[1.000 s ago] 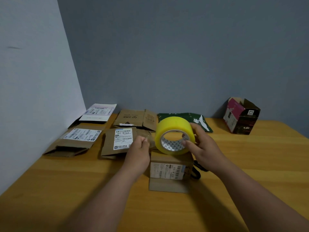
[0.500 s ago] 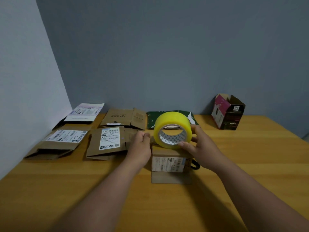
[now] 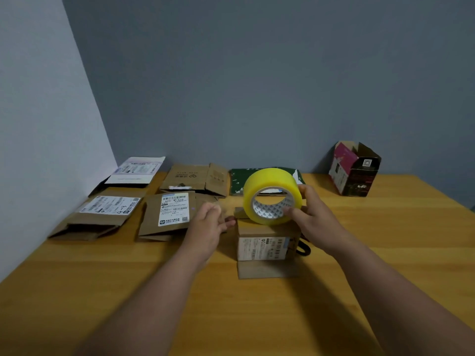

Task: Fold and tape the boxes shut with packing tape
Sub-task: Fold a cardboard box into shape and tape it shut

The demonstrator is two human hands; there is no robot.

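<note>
A small brown cardboard box (image 3: 262, 249) with a white label on its front stands in the middle of the wooden table (image 3: 257, 317), one flap lying flat toward me. My right hand (image 3: 312, 222) grips a yellow roll of packing tape (image 3: 272, 195) just above the box top, thumb at the core and fingers behind the roll. My left hand (image 3: 209, 224) is blurred, just left of the box. Its fingertips are pinched together toward the roll, seemingly on the clear tape end, though the strip itself barely shows.
Several flattened brown boxes (image 3: 167, 217) with labels lie at the back left by the wall. A green flat package (image 3: 237, 185) lies behind the roll. An open pink and black box (image 3: 356, 172) stands at the back right. A black loop (image 3: 303, 249) pokes out behind the small box.
The camera view shifted a little. My left hand has drawn slightly left, away from the roll. My right hand keeps the roll over the box.
</note>
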